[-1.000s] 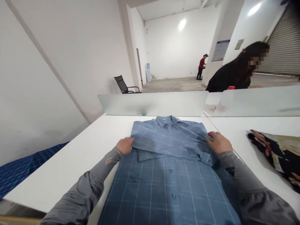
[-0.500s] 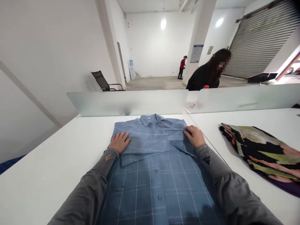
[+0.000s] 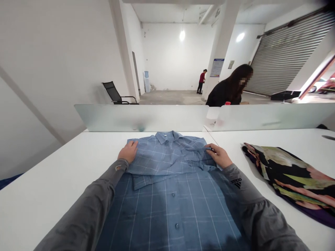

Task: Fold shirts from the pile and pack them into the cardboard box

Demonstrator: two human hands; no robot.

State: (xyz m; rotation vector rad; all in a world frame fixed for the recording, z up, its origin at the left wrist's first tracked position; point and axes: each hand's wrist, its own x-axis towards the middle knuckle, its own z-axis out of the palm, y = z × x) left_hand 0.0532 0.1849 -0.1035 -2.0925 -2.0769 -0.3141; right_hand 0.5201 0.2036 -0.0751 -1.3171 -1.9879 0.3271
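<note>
While the shirt (image 3: 167, 195) lies buttoned-side up on the near part of the white table (image 3: 65, 181), collar at the far end, both hands are on its upper part. It's blue with a pale check, and its sleeves are folded across the chest in a band from one hand to the other.

Left hand (image 3: 128, 152): on the shirt's far left corner, fingers curled over the edge of the fold. Whether that grip has cloth pinched in it, I cannot tell. Right hand (image 3: 219, 156): at the right end of the folded band, its narrow grip closed on a ridge of fabric between thumb and fingers. Grey sleeves run back from both wrists over the lower half of the shirt.

Off to the right, well apart from the shirt, a dark flowered cloth (image 3: 288, 174) lies on the table. Along the far edge stands a frosted divider (image 3: 141, 118).

Beyond it, a person in black (image 3: 225, 92) bends forward just past the divider. Far back in the hall a person in red (image 3: 201, 80) stands near a pillar. A black chair (image 3: 115, 94) is at the far left wall, and a grey shutter (image 3: 288, 59) fills the far right.
</note>
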